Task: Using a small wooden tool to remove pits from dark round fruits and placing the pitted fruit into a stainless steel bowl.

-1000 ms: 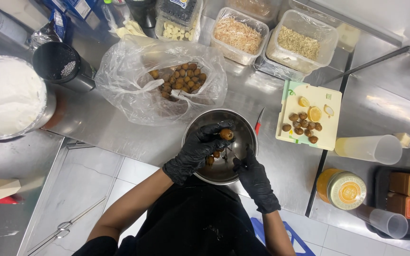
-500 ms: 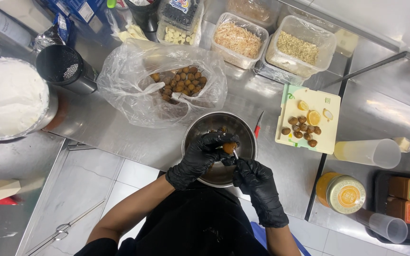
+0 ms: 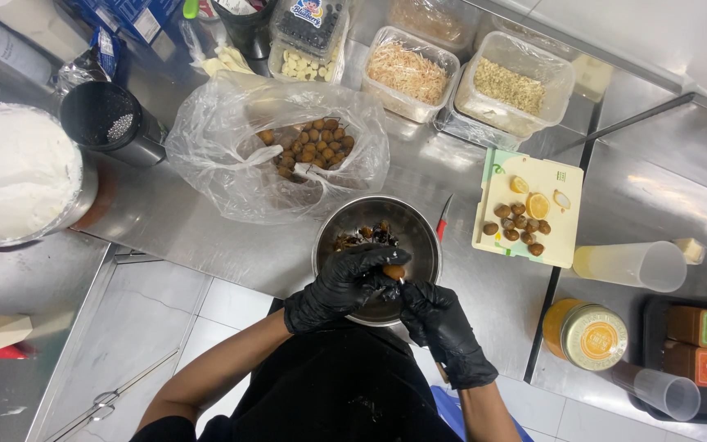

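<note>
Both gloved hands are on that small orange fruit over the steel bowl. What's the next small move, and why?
Probably finish peeling the fruit pinched between left hand and right hand, letting scraps fall into the bowl: dark peelings already lie there, and peeled ones sit on the cutting board.

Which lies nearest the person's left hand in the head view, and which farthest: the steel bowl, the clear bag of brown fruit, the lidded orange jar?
From the left hand:
1. Steel bowl: directly under the hand, which is over its near rim.
2. Clear bag of brown fruit: beyond the bowl, up and to the left.
3. Lidded orange jar: far right, past the right hand.
</note>
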